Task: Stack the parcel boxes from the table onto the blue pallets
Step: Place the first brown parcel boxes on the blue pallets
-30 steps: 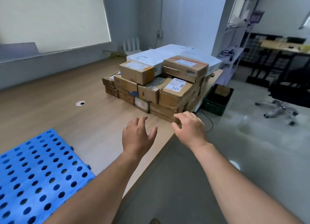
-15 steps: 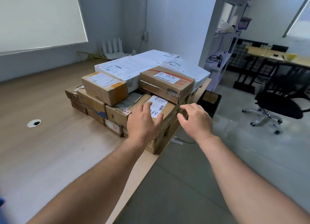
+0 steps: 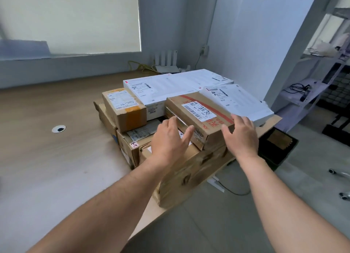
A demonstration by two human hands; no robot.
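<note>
Box (image 3: 197,108) edges sit between left hand (image 3: 168,139) and right hand (image 3: 240,137).

brown and white parcel boxes (image 3: 189,169), piled at edge of wooden table (image 3: 56,167), red-taped box (image 3: 200,110) on top

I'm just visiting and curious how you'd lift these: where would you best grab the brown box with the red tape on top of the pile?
Probably its two opposite side faces, one hand on each, coming from the near side: the red-taped box lies flat on top, looks too wide for one hand, and a white box lies close along its far edge.
</note>
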